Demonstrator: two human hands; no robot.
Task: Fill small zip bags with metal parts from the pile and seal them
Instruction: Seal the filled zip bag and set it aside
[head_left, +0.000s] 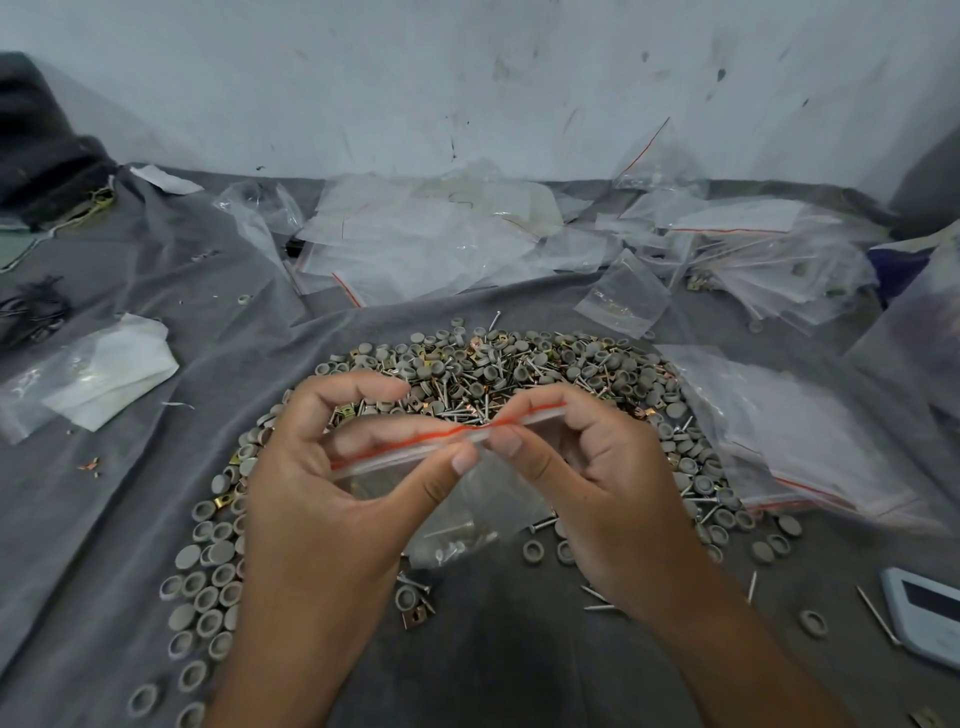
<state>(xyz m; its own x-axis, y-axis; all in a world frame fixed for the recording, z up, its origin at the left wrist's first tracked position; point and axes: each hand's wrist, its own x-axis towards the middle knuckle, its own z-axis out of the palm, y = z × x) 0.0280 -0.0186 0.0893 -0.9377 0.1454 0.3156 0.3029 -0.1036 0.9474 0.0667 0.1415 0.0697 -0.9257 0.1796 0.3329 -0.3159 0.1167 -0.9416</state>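
Head view: left hand (322, 499) and right hand (597, 483) pinch zip bag (467, 499) along its red seal strip. Bag holds nails; parts pile (519, 369) lies behind

I see a grey cloth (130, 467) carrying the pile (519, 374) of caps, nails and clips, loose bags (426, 244) at the far edge, a white device (924, 618) at my right.

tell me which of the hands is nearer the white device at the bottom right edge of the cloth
Right. The right hand pinches the zip bag on the side toward the white device, with bare cloth and loose nails between. The left hand grips the bag's other end, farther away.
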